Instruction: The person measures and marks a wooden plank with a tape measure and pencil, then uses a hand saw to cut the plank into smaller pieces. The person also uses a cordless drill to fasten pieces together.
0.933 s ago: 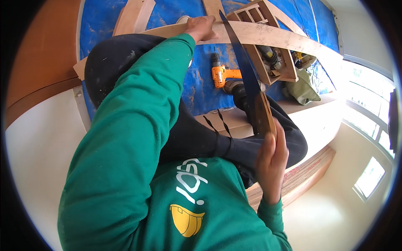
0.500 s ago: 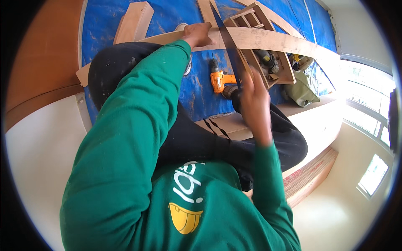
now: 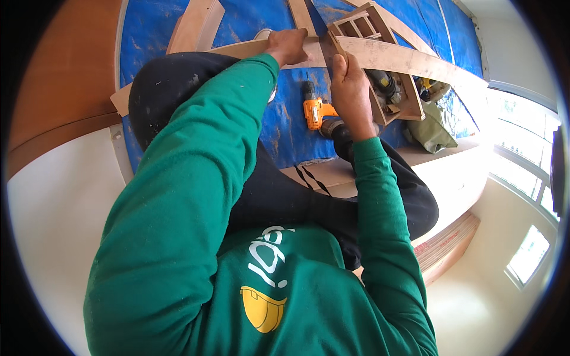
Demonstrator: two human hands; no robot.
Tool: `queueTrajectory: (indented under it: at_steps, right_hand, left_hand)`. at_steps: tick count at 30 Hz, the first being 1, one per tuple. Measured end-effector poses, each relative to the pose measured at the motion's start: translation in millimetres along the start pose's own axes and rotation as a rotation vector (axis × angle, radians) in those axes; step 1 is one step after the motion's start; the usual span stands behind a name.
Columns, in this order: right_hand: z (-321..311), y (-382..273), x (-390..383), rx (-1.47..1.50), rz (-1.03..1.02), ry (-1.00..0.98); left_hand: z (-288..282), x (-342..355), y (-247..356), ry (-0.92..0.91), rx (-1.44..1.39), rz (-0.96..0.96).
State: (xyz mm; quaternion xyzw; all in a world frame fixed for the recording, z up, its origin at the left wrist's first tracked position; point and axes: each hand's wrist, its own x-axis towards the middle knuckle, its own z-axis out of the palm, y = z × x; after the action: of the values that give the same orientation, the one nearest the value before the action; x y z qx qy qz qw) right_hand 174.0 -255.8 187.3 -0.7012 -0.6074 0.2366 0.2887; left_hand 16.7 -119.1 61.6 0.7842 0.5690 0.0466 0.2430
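Note:
My left hand (image 3: 288, 46) grips a long pale wooden plank (image 3: 415, 59) that lies crosswise over my knee. My right hand (image 3: 350, 92) is closed on the wooden handle of a handsaw (image 3: 323, 26), held at the plank just right of my left hand, the dark blade pointing away from me. Below the plank, an orange cordless drill (image 3: 312, 115) with a black chuck lies on the blue sheet (image 3: 285, 139). A wooden toolbox (image 3: 407, 107) holding dark tools sits under the plank to the right.
Loose boards (image 3: 193, 24) lie at the top. A green cloth bag (image 3: 433, 130) is right of my bent legs (image 3: 163, 89). A pale wooden step (image 3: 451, 166) edges the sheet, with stacked sheets of board (image 3: 445, 243) lower right, a brown panel (image 3: 59, 77) left and windows far right.
My right hand has pushed the saw up and away from me, from beside my lap to the plank. My left hand has stayed on the plank.

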Motion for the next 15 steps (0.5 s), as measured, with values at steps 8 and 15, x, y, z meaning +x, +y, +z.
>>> queueTrajectory:
  at_steps: [8,15]
  right_hand:
    - [-155.9,-106.4,-188.4,0.019,0.383,-0.146]
    - [-56.9,-35.5,-65.2,0.063,0.076,-0.089]
  left_hand:
    - [9.1,8.1,-5.8,0.01,-0.002,0.017]
    - [9.4,1.6,-0.5,0.022,-0.005,0.003]
